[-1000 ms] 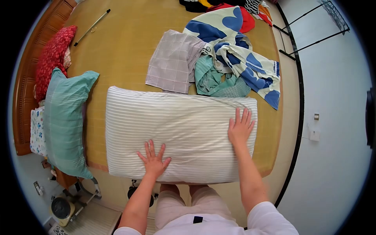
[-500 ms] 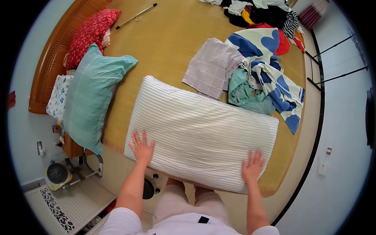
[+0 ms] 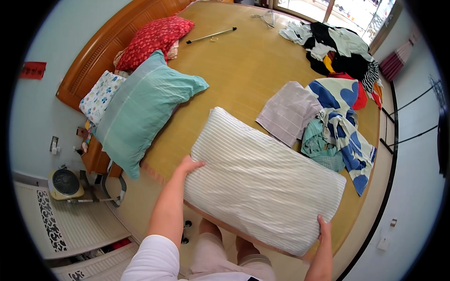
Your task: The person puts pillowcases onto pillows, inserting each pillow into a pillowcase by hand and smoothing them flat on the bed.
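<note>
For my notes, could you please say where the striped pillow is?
The striped pillow is lower centre in the head view, on the bed, between the left hand and right hand.

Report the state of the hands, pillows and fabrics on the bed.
Striped pillow: broad side up, wrinkled
Left hand: thumb on the pillow's left end, fingers mostly hidden
Right hand: thumb on its right end, fingers mostly hidden
Teal pillow: plump, creased
Red pillow: plump
Floral-print fabric: partly hidden
Lilac checked cloth: spread, rumpled
Green cloth: crumpled
Blue-and-white fabric: rumpled
Clothes heap: jumbled
</note>
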Available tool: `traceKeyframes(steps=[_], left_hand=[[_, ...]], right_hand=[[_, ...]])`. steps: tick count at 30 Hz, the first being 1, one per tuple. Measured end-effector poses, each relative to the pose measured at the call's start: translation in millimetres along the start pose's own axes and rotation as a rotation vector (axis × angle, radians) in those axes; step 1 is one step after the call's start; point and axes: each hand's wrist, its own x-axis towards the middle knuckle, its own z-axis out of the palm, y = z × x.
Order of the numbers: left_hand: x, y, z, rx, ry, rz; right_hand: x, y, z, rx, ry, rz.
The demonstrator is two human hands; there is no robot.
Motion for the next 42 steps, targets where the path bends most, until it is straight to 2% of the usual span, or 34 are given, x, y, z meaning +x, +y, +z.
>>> traceKeyframes(steps=[4, 6, 7, 9, 12, 15, 20, 22, 23, 25, 30, 33, 34, 35, 36, 38, 39, 40, 41, 42], left_hand=[[-29, -9, 2, 0.013, -0.053, -0.085], [-47, -22, 0, -0.258, -0.091, -0.084], [-57, -27, -3, -0.269, -0.091, -0.067], [-79, -39, -20, -0.49, -0.126, -0.004], [-120, -49, -60, -0.614, -0.112, 0.03], [-171, -54, -125, -0.724, 0.019, 0.135], [-240, -84, -243, -0.844, 0.242, 0.3], [-256, -98, -278, -0.973, 0.489, 0.301], [-257, -105, -293, -0.986, 0.503, 0.297], [-251, -115, -321, -1.063, 0.728, 0.398], [-214, -129, -393, -1.238, 0.85, 0.349], [-195, -115, -420, -1.334, 0.824, 0.314], [-191, -115, -428, -1.36, 0.779, 0.291], [-181, -123, -435, -1.361, 0.782, 0.277], [-163, -136, -439, -1.323, 0.742, 0.251], [-146, -145, -440, -1.292, 0.696, 0.225], [-142, -144, -438, -1.206, 0.751, 0.098], [-137, -141, -436, -1.114, 0.803, -0.027], [-132, -141, -431, -1.116, 0.803, -0.027], [-128, -142, -425, -0.934, 0.902, -0.12]], right_hand=[[-28, -20, 9, 0.012, 0.039, 0.069], [-30, -24, 9, -0.033, 0.198, -0.119], [-33, -31, 8, -0.03, 0.198, -0.139], [-40, -45, 13, 0.003, 0.182, -0.344], [-58, -94, 47, -0.049, 0.157, -0.388], [-85, -151, 117, -0.054, 0.032, -0.511], [-114, -238, 273, -0.123, -0.132, -0.571], [-121, -273, 349, -0.139, -0.222, -0.661], [-123, -292, 389, -0.187, -0.276, -0.692], [-138, -332, 469, -0.27, -0.348, -0.754], [-187, -423, 653, -0.367, -0.461, -1.003], [-219, -464, 726, -0.41, -0.453, -1.082], [-224, -474, 745, -0.527, -0.342, -1.094], [-227, -477, 758, -0.646, -0.229, -1.104], [-220, -472, 769, -0.657, -0.231, -1.098], [-177, -455, 794, -0.71, -0.291, -1.266], [-131, -435, 807, -0.721, -0.362, -1.379], [-154, -418, 799, -0.776, -0.432, -1.366], [-165, -398, 794, -0.879, -0.372, -1.451], [-167, -381, 790, -0.925, -0.472, -1.438]])
